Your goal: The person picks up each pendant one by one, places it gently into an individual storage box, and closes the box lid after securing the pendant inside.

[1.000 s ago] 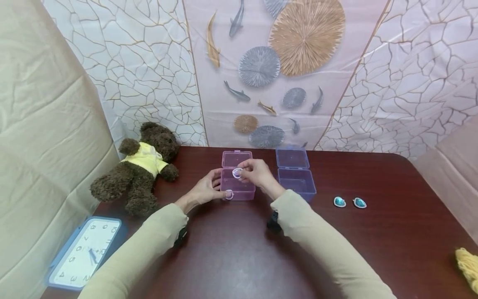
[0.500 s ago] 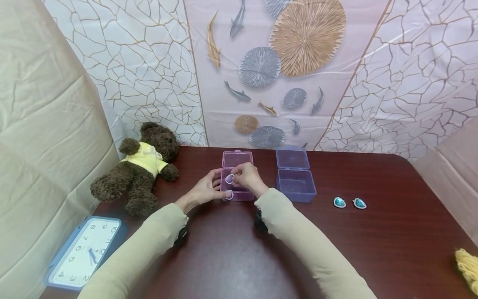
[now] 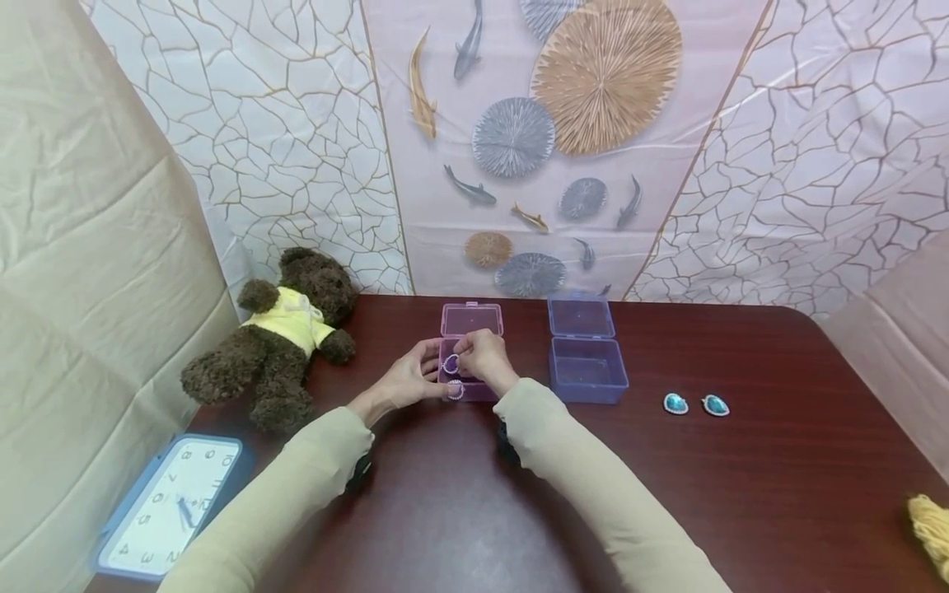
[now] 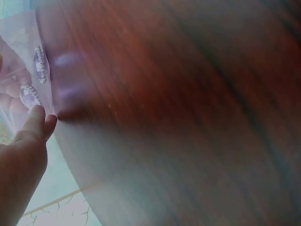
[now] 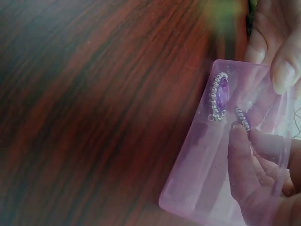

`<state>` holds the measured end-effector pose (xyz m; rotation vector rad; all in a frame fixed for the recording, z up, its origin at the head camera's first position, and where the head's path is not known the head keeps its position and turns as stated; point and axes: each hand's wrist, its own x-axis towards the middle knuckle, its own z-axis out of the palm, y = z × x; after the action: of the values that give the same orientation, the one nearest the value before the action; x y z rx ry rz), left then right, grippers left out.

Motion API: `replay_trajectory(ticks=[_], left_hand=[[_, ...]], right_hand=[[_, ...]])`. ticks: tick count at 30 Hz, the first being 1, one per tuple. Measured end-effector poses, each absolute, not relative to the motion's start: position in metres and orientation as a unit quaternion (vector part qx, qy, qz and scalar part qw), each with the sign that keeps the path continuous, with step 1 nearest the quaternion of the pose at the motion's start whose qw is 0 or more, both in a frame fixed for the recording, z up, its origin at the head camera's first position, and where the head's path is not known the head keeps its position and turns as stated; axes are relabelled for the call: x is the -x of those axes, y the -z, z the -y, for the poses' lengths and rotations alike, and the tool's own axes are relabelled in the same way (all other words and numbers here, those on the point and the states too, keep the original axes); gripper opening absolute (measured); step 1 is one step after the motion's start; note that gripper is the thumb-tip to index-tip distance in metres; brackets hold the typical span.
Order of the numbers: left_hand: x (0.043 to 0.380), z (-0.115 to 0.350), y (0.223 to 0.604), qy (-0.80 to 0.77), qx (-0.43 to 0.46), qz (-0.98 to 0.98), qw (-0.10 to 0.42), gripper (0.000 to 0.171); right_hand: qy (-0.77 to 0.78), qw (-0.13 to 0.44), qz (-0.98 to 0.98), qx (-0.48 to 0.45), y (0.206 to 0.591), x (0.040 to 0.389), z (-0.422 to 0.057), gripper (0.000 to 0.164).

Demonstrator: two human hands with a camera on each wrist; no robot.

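Observation:
A small see-through pink box (image 3: 485,394) stands with its lid raised. My left hand (image 3: 404,377) grips its left side, thumb at the front wall and fingers round the back. Inside the box, my right hand (image 3: 485,358) pinches a purple drop-shaped gem (image 5: 243,120) with a beaded pale rim between thumb and finger. A second purple gem (image 5: 219,96) lies in the box against the front wall, close to the left thumb. Both gems show through the clear plastic in the left wrist view.
An open see-through blue box (image 3: 589,379) stands right of the pink one. Two teal gems (image 3: 675,403) lie farther right. A brown teddy bear (image 3: 292,325) in yellow and a blue-framed clock (image 3: 170,502) lie at the left. Yellow yarn (image 3: 930,531) shows at the right edge.
My right hand has moved left and down into the pink box, carrying the purple gem from above it toward the box's left side. My left hand has kept its hold.

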<state>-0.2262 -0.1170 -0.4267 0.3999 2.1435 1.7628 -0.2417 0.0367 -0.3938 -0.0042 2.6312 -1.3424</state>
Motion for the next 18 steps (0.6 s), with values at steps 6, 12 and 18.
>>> replay_trajectory(ticks=[6, 12, 18], left_hand=[[0.2270, 0.1167, 0.4273, -0.613, -0.141, -0.759, 0.167, 0.084], [0.2266, 0.1161, 0.4269, -0.615, -0.139, -0.757, 0.171, 0.083], [0.2255, 0.1156, 0.4255, -0.624, -0.145, -0.749, 0.168, 0.082]], right_hand=[[0.398, 0.067, -0.915, 0.015, 0.3987, 0.2417, -0.0374, 0.015], [0.379, 0.078, -0.922, 0.024, 0.3973, 0.2404, -0.0386, 0.017], [0.360, 0.084, -0.928, 0.049, 0.3955, 0.2398, -0.0405, 0.023]])
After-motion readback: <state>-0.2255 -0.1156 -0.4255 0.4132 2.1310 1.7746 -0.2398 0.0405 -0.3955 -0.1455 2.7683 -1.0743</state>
